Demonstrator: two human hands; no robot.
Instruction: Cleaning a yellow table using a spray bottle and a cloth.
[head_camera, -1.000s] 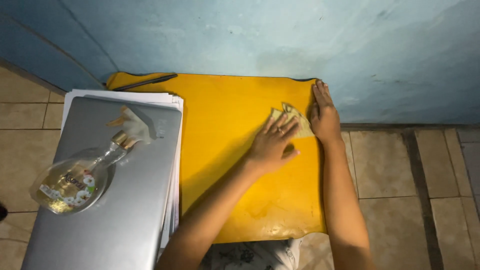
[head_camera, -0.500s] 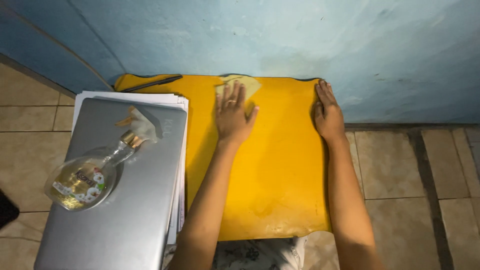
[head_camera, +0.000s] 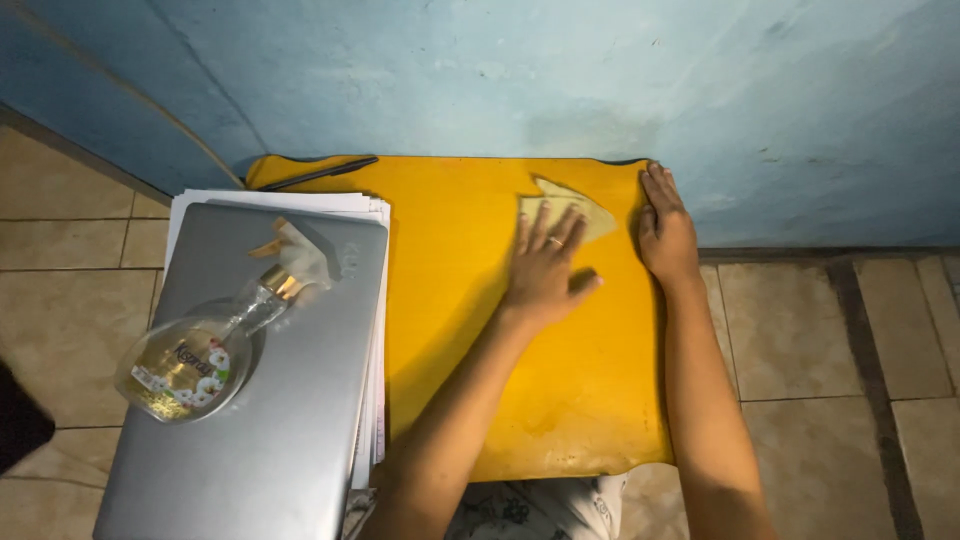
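Observation:
My left hand (head_camera: 546, 268) lies flat, fingers spread, pressing a small yellowish cloth (head_camera: 585, 213) onto the yellow tabletop (head_camera: 450, 300) near its far right corner. A ring shows on one finger. My right hand (head_camera: 666, 230) rests palm down along the table's right edge, fingers pointing at the blue wall, holding nothing. The cloth sticks out beyond the left fingertips, just left of the right hand.
A closed silver laptop (head_camera: 260, 400) sits on a stack of white papers (head_camera: 374, 330) on the left. A clear spray bottle (head_camera: 200, 350) of yellowish liquid lies on the laptop. A dark pen (head_camera: 318, 173) lies at the table's far edge. Tiled floor surrounds the table.
My left hand slid the cloth from the right side to the far middle edge, then back toward the far right corner. The right hand stayed put.

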